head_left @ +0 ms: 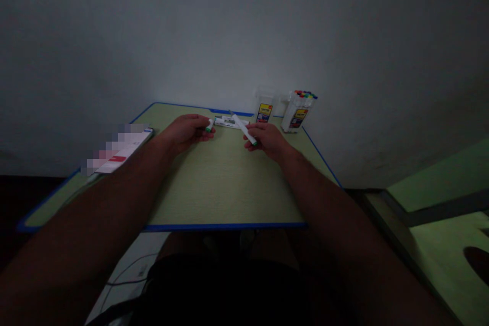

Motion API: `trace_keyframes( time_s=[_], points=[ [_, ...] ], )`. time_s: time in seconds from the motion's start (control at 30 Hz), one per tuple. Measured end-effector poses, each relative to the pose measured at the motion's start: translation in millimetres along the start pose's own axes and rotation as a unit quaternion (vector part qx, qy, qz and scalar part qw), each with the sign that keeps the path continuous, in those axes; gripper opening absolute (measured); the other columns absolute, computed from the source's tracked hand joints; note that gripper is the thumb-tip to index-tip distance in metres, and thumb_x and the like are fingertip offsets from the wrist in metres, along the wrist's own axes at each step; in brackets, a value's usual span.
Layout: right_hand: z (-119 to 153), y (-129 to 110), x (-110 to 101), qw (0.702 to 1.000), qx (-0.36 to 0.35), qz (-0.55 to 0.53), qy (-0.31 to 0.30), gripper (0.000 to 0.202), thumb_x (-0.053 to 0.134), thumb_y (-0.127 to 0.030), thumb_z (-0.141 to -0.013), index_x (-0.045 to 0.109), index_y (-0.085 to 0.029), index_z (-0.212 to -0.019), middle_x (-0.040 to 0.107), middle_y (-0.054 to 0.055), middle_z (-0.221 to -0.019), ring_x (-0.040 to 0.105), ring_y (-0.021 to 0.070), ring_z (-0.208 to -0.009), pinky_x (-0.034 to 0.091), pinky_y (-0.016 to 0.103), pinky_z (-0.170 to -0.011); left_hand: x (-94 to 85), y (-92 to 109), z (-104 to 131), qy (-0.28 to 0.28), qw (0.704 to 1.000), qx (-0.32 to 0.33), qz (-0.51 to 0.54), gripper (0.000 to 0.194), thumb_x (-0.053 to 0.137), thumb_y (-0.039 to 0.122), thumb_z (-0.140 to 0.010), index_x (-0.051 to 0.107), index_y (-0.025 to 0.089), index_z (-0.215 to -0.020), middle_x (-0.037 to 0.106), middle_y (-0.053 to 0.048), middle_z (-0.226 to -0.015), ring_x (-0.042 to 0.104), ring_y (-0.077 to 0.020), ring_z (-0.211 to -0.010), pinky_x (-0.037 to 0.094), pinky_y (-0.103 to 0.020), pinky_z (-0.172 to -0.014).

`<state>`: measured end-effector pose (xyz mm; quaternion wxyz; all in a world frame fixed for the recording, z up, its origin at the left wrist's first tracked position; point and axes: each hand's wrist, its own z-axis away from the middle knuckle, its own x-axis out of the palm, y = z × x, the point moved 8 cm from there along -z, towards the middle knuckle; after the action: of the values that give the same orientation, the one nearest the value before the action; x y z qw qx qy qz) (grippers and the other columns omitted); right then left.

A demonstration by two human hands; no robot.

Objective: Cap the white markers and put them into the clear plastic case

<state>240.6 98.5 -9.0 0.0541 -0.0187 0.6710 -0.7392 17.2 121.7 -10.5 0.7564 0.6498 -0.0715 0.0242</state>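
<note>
Between thumb and fingers, my left hand (191,128) grips a small white marker cap (209,125) with a green end. A white marker (243,128) is held in my right hand (265,138); its uncapped tip points up and away, and its green end is toward me. Both hands are over the far half of the table, a short gap apart. Behind the gap, white flat items (225,121), perhaps more markers, lie near the table's far edge; their kind is hard to make out in the dim light.
At the back right stand a clear labelled box (264,107) and a second box (297,114) full of markers with coloured ends. A tablet-like screen (126,150) lies at the left. The blue-edged table (225,188) meets a pale wall at the back.
</note>
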Motion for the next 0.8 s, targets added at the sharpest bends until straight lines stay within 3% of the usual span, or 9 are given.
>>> trace_keyframes(
  time_s=[0.57,0.8],
  points=[
    [-1.0,2.6,0.3,1.000,0.004,-0.009,0.002,0.013,0.056,-0.005,-0.094,0.066,-0.014,-0.092,0.070,0.002,-0.068,0.065,0.0119,-0.050,0.058,0.024,-0.049,-6.5,-1.3,-5.6,0.005,0.999,0.022,-0.033,0.013,0.081,0.013,-0.075,0.068,0.013,-0.073,0.068,-0.007,-0.069,0.059,-0.0108,-0.051,0.047,-0.022,-0.048],
    [-1.5,2.9,0.7,1.000,0.005,-0.012,-0.004,0.013,0.056,-0.005,-0.095,0.066,-0.013,-0.093,0.069,0.001,-0.069,0.066,0.0122,-0.049,0.057,0.023,-0.046,-4.7,0.6,-1.4,0.020,0.999,0.012,-0.028,0.012,0.075,0.011,-0.080,0.068,0.013,-0.070,0.066,-0.005,-0.067,0.057,-0.0092,-0.050,0.046,-0.019,-0.045]
  ],
)
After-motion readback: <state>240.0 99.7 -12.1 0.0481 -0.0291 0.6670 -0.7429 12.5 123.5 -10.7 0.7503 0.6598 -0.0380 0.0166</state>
